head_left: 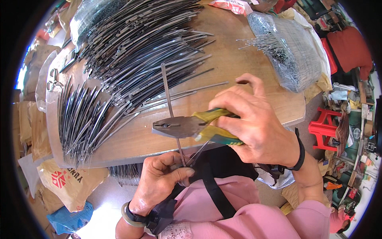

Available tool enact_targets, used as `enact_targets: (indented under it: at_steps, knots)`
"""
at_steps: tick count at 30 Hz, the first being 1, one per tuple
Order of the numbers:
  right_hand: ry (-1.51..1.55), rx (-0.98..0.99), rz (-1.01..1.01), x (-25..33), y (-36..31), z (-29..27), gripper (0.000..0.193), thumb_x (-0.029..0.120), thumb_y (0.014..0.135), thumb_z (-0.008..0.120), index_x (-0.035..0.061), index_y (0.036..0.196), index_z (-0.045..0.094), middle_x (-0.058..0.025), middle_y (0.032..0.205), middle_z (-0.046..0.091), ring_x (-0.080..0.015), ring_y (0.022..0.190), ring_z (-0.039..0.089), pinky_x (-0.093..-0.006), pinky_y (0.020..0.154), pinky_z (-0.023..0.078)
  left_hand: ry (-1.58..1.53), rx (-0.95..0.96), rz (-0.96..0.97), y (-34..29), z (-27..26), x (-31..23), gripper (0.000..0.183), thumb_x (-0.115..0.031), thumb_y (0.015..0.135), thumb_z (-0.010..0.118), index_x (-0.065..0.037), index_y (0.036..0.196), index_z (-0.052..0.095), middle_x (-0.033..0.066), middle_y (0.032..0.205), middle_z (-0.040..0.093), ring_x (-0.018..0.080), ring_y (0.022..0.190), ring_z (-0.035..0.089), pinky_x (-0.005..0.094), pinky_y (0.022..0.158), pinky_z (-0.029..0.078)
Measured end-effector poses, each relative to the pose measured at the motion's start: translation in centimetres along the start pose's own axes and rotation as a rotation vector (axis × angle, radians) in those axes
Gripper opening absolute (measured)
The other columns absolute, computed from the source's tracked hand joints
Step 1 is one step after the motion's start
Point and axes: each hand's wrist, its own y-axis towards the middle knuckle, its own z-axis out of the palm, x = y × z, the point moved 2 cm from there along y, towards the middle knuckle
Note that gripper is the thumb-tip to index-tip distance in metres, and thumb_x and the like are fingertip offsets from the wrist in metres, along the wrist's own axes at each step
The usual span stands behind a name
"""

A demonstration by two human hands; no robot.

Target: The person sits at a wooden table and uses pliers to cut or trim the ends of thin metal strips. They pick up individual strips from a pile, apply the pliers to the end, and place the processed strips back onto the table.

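Note:
My right hand (258, 123) grips combination pliers (179, 126) by their yellow and green handles, jaws pointing left. My left hand (161, 173) pinches the lower end of a narrow dark metal strip (166, 87), which stands nearly upright with a small hole near its top. Thin wire (199, 152) slants up from the same fingertips toward the pliers. The pliers' head crosses in front of the strip; whether they touch I cannot tell. Beyond my hands, a large heap of similar metal strips (135, 51) covers the left of the wooden table (230, 44).
A smaller fan of strips (81, 119) lies at the table's left edge, near a small metal tool (53, 79). Far right on the table, a clear plastic bag (296, 51) holds many thin wires. A red stool (324, 127) stands right; a tan bag (73, 183) sits lower left.

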Motion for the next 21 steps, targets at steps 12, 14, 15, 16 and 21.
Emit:
enact_targets:
  at_steps: [12,14,15,16,21]
  knots:
    - [0.053,-0.003,0.079,0.7,-1.0,0.9,0.032,0.004,0.054,0.066,-0.0027,0.086,0.064,-0.0121,0.099,0.056,-0.0288,0.084,0.053,-0.0454,0.085,0.034,0.083,0.183,0.241,1.3,-2.8,-2.4,0.03,0.012,0.081,0.059,0.008,0.109,0.068,0.0162,0.103,0.07,0.0227,0.095,0.067,0.0313,0.091,0.051]
    - [0.046,-0.016,0.075,1.2,-1.1,1.1,0.032,0.004,0.054,0.065,-0.0022,0.085,0.064,-0.012,0.099,0.056,-0.0282,0.084,0.053,-0.0454,0.084,0.034,0.041,0.195,0.112,1.8,-1.8,-2.5,0.024,0.0,0.087,0.063,0.006,0.111,0.068,0.0124,0.099,0.071,0.0197,0.091,0.066,0.0298,0.086,0.052]
    - [0.056,-0.017,0.076,1.5,-1.1,1.2,0.031,0.004,0.054,0.065,-0.0018,0.085,0.065,-0.0117,0.099,0.056,-0.0275,0.085,0.054,-0.0456,0.083,0.034,-0.005,0.216,0.01,2.0,-1.6,-2.4,0.024,-0.003,0.089,0.064,0.005,0.112,0.067,0.0117,0.098,0.071,0.0187,0.09,0.066,0.0292,0.084,0.052]
    - [0.068,-0.018,0.08,1.7,-1.2,1.3,0.031,0.004,0.054,0.066,-0.0013,0.084,0.065,-0.0115,0.099,0.057,-0.0268,0.085,0.054,-0.0458,0.083,0.034,-0.051,0.236,-0.097,2.1,-1.2,-2.2,0.024,-0.006,0.091,0.064,0.004,0.112,0.067,0.011,0.097,0.071,0.0178,0.088,0.066,0.0286,0.082,0.052]
    - [0.098,0.009,0.075,2.0,-2.0,3.2,0.025,0.005,0.053,0.066,0.0019,0.078,0.065,-0.0087,0.099,0.058,-0.0242,0.089,0.057,-0.0482,0.086,0.034,-0.213,0.087,-0.243,1.4,1.3,-1.0,0.018,-0.018,0.094,0.063,-0.001,0.098,0.064,0.0026,0.07,0.059,0.0119,0.057,0.053,0.0268,0.049,0.041]
